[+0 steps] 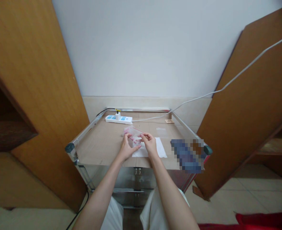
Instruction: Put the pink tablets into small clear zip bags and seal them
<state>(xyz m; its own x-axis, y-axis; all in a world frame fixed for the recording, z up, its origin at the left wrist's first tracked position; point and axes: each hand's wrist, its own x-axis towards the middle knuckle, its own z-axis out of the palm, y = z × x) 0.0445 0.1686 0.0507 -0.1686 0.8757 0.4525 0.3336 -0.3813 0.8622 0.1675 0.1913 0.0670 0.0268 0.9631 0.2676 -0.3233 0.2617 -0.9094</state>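
As we look down over the tabletop (98, 143), we record both hands near its front half, working together on one clear plastic bag (130, 130) with pinkish-red marks. The bag lies between our hands and reaches a little beyond the fingertips, toward the wall (141, 48).

Our left hand (129, 147) is at the bag's left and near side: fingers curled at the film, thumb spread away toward the right, the bag held loosely in a half-wide grip. Our right hand (147, 140) is at the bag's right side, its grip narrow, with thumb and fingertips brought together on the film. The exact contact of each fingertip we cannot tell, since the film is transparent and small in view.

Under and just beside our right hand we note a white sheet (160, 148), partly covered by the hand and wrist. Just beyond the sheet lies a small clear packet (161, 132), apart from both hands. Farther back, we log a white power strip (111, 119) bearing a white plug (117, 116); a white cable (193, 100) runs from its right end up to the right. Near the right front corner lies a pixelated dark item (186, 156); we cannot identify it.
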